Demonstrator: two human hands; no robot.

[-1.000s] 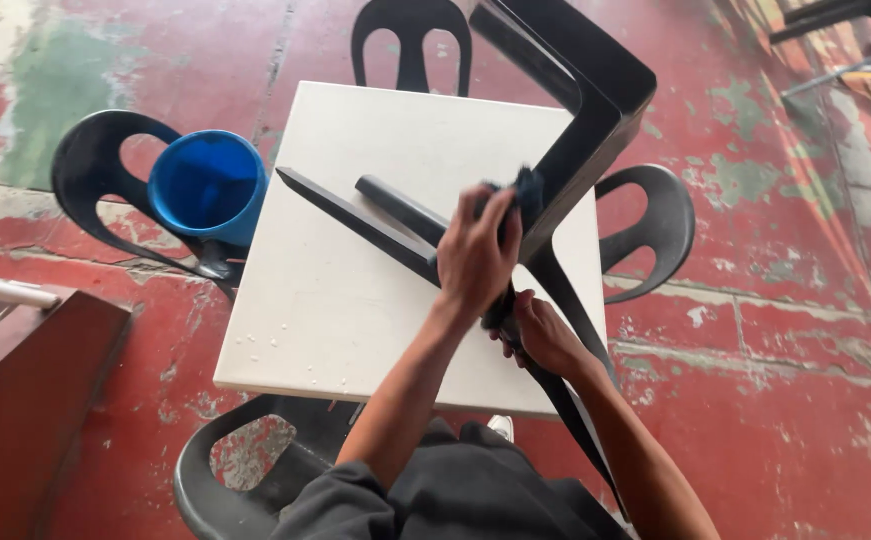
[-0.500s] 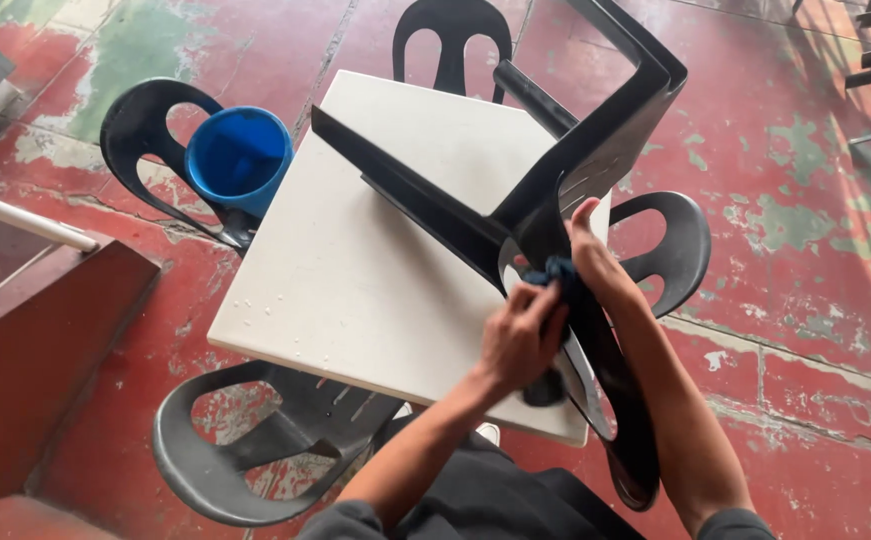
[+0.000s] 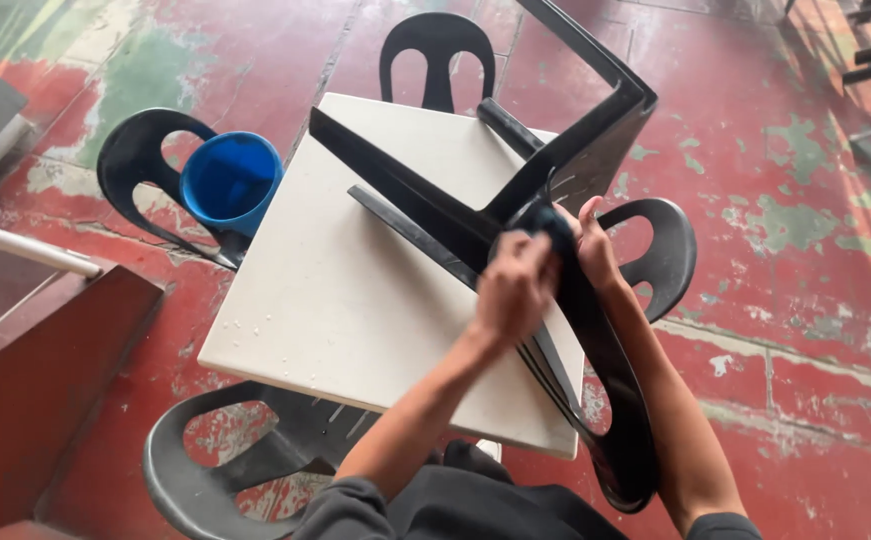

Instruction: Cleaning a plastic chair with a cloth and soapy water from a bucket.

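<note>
- Head view, hands: left hand [image 3: 515, 290] closed around a dark blue cloth [image 3: 540, 222], pressing it against the frame of an upturned black plastic chair [image 3: 565, 160]; right hand [image 3: 595, 245] wrapped over the same stretch of frame just beside the cloth, steadying it.
- Head view, chair: it lies tipped across the white square counter [image 3: 355, 290]; legs point up and away toward the top of the picture; its backrest hangs off the counter's near right edge, down beside the right forearm.
- Head view, surroundings: a blue bucket [image 3: 230, 185] sits on the seat of a black chair at the counter's left side; three more black chairs stand pushed in at the far, right and near sides; floor [image 3: 775, 330] is red paint, worn through to green and grey in patches; a brown box or cabinet corner shows at lower left.
- Progress, as a judgement: wiping is in hand at the joint where the legs meet the seat; small water drops dot the counter near its left corner, so the cloth is probably wet; whether the legs and backrest are already wiped cannot be told, no visible difference in sheen; the standing chairs show no sign either way.
</note>
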